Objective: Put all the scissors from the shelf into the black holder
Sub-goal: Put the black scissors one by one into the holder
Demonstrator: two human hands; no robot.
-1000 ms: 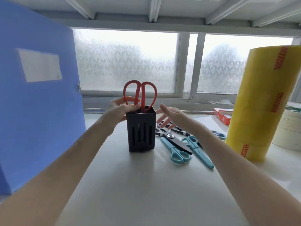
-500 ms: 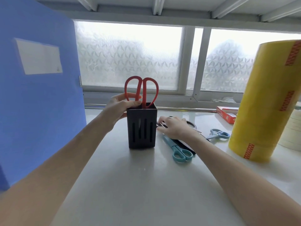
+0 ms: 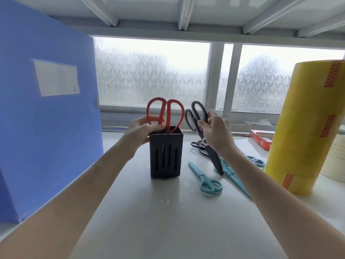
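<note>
A black slotted holder [image 3: 165, 154] stands on the white shelf [image 3: 149, 212] with red-handled scissors [image 3: 165, 114] upright inside it. My left hand [image 3: 139, 132] grips the holder's upper left rim. My right hand [image 3: 214, 131] holds black scissors [image 3: 197, 116] lifted off the shelf to the right of the holder, handles up and blade tip pointing down. Two teal scissors [image 3: 205, 179] [image 3: 233, 174] lie on the shelf to the right. Another black pair [image 3: 198, 145] lies behind them, and a light blue pair [image 3: 256, 161] shows past my right forearm.
A tall blue file box [image 3: 46, 118] stands at the left. A big yellow tape roll [image 3: 306, 128] stands at the right, with pale tape rolls [image 3: 334, 163] behind it. A red box [image 3: 261, 139] lies near the frosted window [image 3: 153, 71].
My right hand has picked the black scissors up off the shelf and raised them beside the holder. The left hand stays on the holder.
</note>
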